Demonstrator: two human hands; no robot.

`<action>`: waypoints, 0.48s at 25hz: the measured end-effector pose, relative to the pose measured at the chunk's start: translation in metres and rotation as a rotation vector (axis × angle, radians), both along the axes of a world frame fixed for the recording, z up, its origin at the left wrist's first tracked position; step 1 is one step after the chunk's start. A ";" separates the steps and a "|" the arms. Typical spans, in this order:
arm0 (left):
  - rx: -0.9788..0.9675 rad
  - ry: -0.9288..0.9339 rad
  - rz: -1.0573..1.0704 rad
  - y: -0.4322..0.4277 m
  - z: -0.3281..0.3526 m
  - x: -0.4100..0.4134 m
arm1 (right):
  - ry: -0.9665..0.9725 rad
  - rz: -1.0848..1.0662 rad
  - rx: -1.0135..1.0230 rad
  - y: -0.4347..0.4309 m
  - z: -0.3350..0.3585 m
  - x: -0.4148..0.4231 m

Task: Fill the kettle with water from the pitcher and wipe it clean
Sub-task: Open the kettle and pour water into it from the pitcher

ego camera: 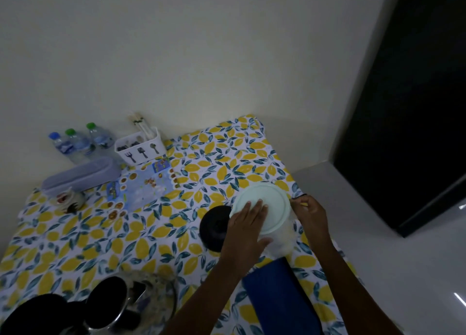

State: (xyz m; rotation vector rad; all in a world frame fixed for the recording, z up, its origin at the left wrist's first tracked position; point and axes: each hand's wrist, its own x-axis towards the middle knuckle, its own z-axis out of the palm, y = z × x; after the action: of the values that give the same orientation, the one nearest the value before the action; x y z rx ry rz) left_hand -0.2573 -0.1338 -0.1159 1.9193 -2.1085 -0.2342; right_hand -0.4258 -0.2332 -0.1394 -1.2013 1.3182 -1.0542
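The clear pitcher (pixel 280 244) stands at the right of the table, capped by a round pale green lid (pixel 272 206). My left hand (pixel 248 225) lies flat on the lid, thumb hooked at its near rim. My right hand (pixel 311 215) is curled at the pitcher's right side, apparently around its handle, which is mostly hidden. The steel kettle (pixel 141 307) sits at the bottom left with its black lid raised, far from both hands. A dark blue cloth (pixel 277 299) lies just in front of the pitcher, between my forearms.
A black round object (pixel 215 227) touches the pitcher's left side. At the back left stand three water bottles (pixel 78 143), a white cutlery holder (pixel 141 149) and a lilac case (pixel 80 174). The table's right edge (pixel 295 180) meets grey floor.
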 end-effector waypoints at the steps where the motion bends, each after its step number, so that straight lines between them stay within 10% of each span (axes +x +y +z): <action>1: -0.014 0.004 0.033 0.013 0.004 0.003 | 0.008 0.032 -0.008 0.007 0.006 0.006; 12: -0.083 -0.014 0.292 0.157 0.069 0.081 | 0.087 0.500 -0.205 0.103 0.097 0.133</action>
State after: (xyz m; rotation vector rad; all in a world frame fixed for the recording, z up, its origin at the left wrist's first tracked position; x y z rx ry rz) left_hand -0.1763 0.0231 -0.0466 2.1491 -1.7853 -0.0701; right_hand -0.2929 -0.1305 -0.0421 -1.6405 0.9128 -0.7882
